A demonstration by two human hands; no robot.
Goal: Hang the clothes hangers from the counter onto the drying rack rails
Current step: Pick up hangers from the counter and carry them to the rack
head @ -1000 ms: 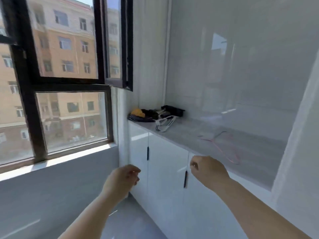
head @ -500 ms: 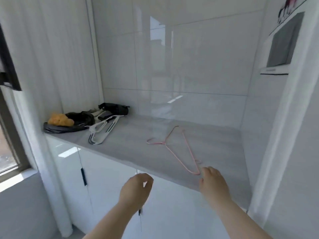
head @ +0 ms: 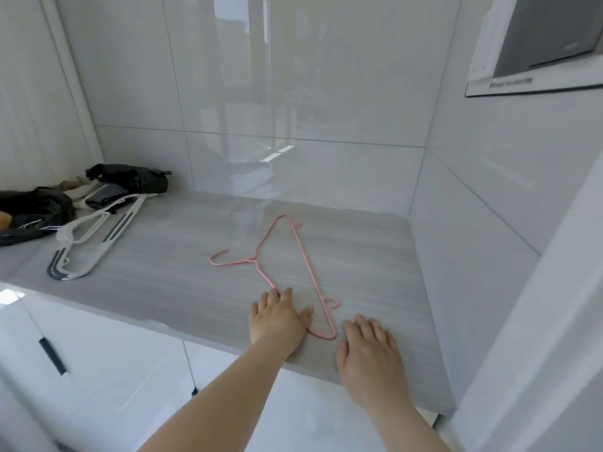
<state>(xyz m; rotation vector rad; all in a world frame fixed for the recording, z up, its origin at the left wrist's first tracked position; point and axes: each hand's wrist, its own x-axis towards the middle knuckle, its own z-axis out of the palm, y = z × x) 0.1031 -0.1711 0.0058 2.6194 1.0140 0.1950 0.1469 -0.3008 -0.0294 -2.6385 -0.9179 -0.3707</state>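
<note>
**Both hands flat by the pink hanger**

Back left corner of the counter (head: 163,282): dark bag pile (head: 39,210), with white hangers (head: 119,225) beside it. The pink hanger (head: 303,252) lies flat mid-counter, near end by the front edge. Left hand (head: 277,318) rests over its near arm, fingers spread, gripping nothing. Right hand (head: 368,347) is flat and open just right of it.
</note>
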